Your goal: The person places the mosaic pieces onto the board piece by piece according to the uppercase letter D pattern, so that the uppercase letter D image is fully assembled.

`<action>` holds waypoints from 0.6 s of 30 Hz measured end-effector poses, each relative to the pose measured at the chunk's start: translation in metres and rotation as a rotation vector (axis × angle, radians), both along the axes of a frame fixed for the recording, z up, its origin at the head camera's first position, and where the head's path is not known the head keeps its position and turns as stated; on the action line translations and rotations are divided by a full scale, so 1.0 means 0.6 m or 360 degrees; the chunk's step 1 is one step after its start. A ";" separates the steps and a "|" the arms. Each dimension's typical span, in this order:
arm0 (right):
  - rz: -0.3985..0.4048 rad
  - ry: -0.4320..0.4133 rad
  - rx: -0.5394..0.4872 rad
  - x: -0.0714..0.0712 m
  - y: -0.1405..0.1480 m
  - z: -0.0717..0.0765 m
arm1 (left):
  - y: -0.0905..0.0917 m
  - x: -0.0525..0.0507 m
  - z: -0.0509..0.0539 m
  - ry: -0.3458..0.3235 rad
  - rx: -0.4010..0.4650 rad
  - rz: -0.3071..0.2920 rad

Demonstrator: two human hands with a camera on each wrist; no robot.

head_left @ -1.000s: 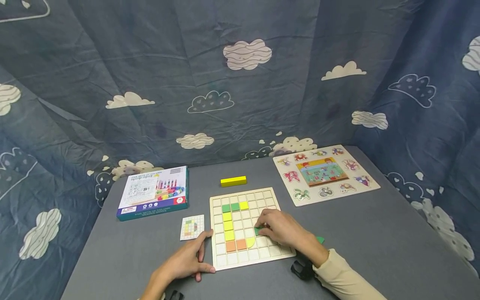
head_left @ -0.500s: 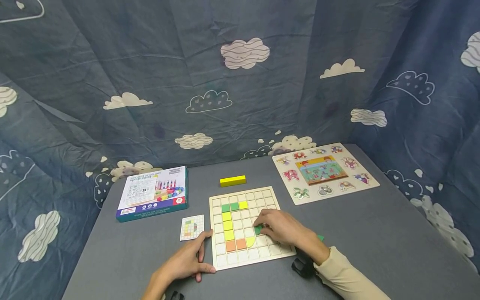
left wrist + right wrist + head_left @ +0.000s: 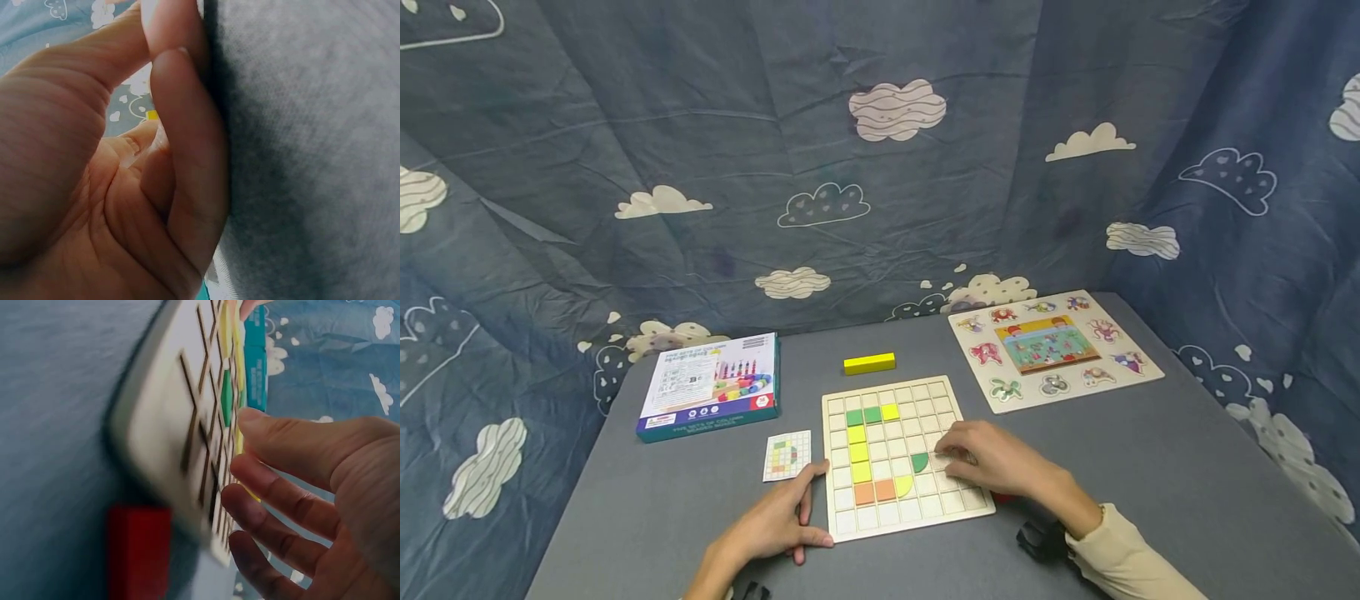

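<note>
A wooden grid board [image 3: 910, 510] lies on the grey table with several coloured tiles in its squares. My left hand [image 3: 775, 518] rests by its lower left side, thumb and index finger touching the edge. Over the board's right part hovers my right hand [image 3: 1000, 458], its fingers apart with nothing between them. Just left of its fingertips a green quarter-circle tile [image 3: 920, 462] sits in a square. A yellow quarter-circle tile [image 3: 904, 486] lies lower left of it, beside orange square tiles [image 3: 875, 491]. In the right wrist view the right hand [image 3: 300, 506] shows thumb and fingers loosely spread.
A small pattern card [image 3: 787, 455] lies left of the board, a boxed set [image 3: 709, 387] behind it. Behind the board is a yellow block [image 3: 869, 363]. An animal puzzle board [image 3: 1052, 350] lies back right. A red block [image 3: 139, 553] stands near the board's right corner.
My right hand has let go of the green quarter-circle tile, which stays in its square, and has moved to the right. The left hand has kept its place at the board's edge.
</note>
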State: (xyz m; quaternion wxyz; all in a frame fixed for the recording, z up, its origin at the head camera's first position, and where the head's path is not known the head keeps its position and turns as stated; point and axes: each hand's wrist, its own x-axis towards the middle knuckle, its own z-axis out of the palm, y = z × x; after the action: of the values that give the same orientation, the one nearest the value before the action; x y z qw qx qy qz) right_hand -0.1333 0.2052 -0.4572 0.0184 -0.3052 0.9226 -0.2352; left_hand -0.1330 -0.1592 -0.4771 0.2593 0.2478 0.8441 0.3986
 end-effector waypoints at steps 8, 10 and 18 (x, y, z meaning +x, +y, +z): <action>-0.0061 -0.0170 0.0045 0.028 0.045 0.003 | -0.003 0.002 -0.004 -0.0014 0.0004 0.0007; -0.0037 -0.0167 0.0046 0.034 0.057 0.004 | -0.003 0.003 -0.005 -0.0019 0.0010 0.0001; 0.0063 -0.0256 -0.0167 0.044 0.106 -0.010 | 0.000 0.000 -0.001 0.0004 0.0012 0.0000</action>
State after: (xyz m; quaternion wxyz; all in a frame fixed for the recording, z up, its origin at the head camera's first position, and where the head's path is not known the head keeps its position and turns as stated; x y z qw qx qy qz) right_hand -0.1071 0.2686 -0.4629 0.0811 -0.3039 0.8984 -0.3067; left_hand -0.1328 -0.1593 -0.4778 0.2573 0.2492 0.8429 0.4016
